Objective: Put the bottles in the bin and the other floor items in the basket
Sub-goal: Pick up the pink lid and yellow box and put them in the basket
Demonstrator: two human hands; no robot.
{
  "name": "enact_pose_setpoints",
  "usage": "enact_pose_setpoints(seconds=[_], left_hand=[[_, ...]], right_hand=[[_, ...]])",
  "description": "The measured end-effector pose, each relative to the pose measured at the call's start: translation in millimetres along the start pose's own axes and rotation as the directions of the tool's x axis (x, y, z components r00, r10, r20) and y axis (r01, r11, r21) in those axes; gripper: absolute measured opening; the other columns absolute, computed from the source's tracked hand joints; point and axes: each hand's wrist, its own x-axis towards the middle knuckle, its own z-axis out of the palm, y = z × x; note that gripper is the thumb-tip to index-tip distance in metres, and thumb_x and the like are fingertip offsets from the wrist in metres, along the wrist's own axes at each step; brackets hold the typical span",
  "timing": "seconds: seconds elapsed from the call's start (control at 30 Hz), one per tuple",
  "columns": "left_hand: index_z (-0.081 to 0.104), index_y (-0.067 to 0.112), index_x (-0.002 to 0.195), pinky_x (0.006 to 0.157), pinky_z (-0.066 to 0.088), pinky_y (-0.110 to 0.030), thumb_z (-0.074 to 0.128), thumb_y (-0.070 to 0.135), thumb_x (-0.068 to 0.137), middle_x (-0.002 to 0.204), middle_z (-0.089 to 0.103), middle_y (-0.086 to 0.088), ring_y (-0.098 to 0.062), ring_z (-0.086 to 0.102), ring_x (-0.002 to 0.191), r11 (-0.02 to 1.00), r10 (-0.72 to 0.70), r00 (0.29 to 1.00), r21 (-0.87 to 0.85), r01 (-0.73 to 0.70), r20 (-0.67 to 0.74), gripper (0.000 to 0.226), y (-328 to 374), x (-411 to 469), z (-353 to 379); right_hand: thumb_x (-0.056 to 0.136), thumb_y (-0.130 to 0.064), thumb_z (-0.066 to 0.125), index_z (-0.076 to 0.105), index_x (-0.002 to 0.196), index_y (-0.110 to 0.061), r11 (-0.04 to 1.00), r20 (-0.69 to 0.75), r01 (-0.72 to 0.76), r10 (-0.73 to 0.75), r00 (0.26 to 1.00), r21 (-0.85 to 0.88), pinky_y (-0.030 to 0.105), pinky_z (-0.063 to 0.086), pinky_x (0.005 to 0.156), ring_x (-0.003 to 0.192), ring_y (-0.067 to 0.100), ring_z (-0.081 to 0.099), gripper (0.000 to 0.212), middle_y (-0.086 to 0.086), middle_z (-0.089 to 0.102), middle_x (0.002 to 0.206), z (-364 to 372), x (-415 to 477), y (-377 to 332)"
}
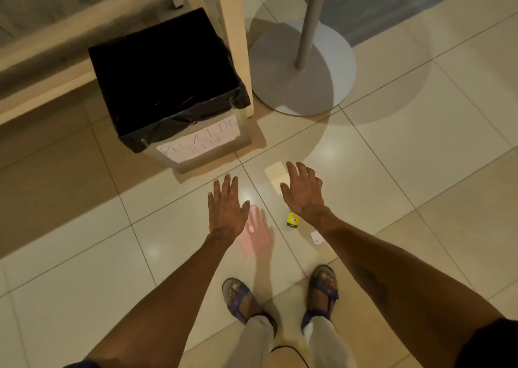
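A bin (pixel 196 143) lined with a black bag and labelled as a recycling bin stands on the tiled floor ahead of me. Its inside looks dark. My left hand (pixel 226 205) is stretched out palm down, fingers apart, holding nothing, just short of the bin. My right hand (pixel 301 192) is likewise spread and empty. On the floor lie a pink paper (pixel 256 236) partly under my left hand, a beige card (pixel 276 175) under my right fingers, a small yellow box (pixel 293 219) and a small white card (pixel 316 237). No bottle or basket is in view.
A pale wooden table leg (pixel 235 45) stands right beside the bin, with a rail to the left. A grey round stand base (pixel 302 70) with a pole sits to the right. My sandalled feet (pixel 283 295) are below the floor items.
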Motion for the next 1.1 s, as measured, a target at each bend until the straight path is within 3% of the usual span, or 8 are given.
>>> enact_pose_setpoints(seconds=[0.3,0.73,0.83,0.97,1.03,1.1], left_hand=[[0.025,0.012,0.155,0.119,0.03,-0.039,0.055,0.032,0.099,0.161,0.027,-0.007,-0.025,0.024,0.149,0.971,-0.132,0.991,-0.199,0.135,0.031,0.066,1.7,7.9,104.9],[0.022,0.009,0.156,0.118,0.029,-0.036,0.053,0.028,0.1,0.162,0.027,-0.006,-0.025,0.026,0.149,0.854,-0.341,0.939,-0.403,0.331,0.049,0.067,-14.4,62.0,262.9],[0.025,0.007,0.155,0.116,0.032,-0.038,0.054,0.027,0.1,0.161,0.029,-0.009,-0.028,0.033,0.146,0.828,-0.385,0.921,-0.418,0.374,0.061,0.066,-32.3,73.2,292.7],[0.032,0.006,0.152,0.111,0.039,-0.044,0.062,0.021,0.095,0.155,0.037,-0.013,-0.034,0.043,0.138,0.741,-0.491,0.868,-0.486,0.463,0.076,0.066,-56.5,84.2,329.2],[0.035,0.006,0.151,0.109,0.042,-0.046,0.065,0.017,0.092,0.152,0.039,-0.014,-0.036,0.045,0.135,0.715,-0.529,0.845,-0.495,0.494,0.078,0.067,-67.3,86.9,345.2],[0.035,0.005,0.15,0.106,0.043,-0.049,0.066,0.014,0.091,0.151,0.041,-0.015,-0.039,0.046,0.133,0.709,-0.559,0.826,-0.475,0.521,0.072,0.067,-77.7,90.2,359.2]], right_hand=[[0.098,-0.033,0.05,0.027,0.151,-0.015,0.996,0.093,0.085,-0.081,0.992,-0.038,0.047,0.038,0.103,0.135,0.034,0.036,0.06,0.012,0.032,0.154,90.0,5.8,56.0],[0.097,-0.032,0.051,0.024,0.153,-0.016,0.991,0.161,0.137,-0.135,0.978,-0.002,0.041,0.038,0.102,0.13,0.033,0.038,0.064,0.011,0.031,0.153,242.7,71.1,137.3],[0.096,-0.037,0.055,0.025,0.153,-0.016,0.987,0.189,0.16,-0.158,0.969,0.004,0.043,0.037,0.106,0.135,0.034,0.035,0.067,0.012,0.029,0.155,272.4,80.8,143.0],[0.082,-0.049,0.069,0.024,0.152,-0.028,0.968,0.323,0.216,-0.166,0.932,-0.125,0.052,0.032,0.109,0.143,0.034,0.025,0.085,0.005,0.02,0.159,309.1,89.5,150.2],[0.078,-0.043,0.073,0.022,0.15,-0.035,0.94,0.403,0.279,-0.181,0.897,-0.197,0.056,0.03,0.109,0.145,0.036,0.017,0.089,0.001,0.012,0.16,326.4,90.7,154.1],[0.082,-0.027,0.07,0.028,0.146,-0.035,0.923,0.414,0.316,-0.205,0.887,-0.221,0.055,0.036,0.105,0.145,0.037,0.016,0.078,0.0,0.009,0.161,342.2,91.6,158.8]])
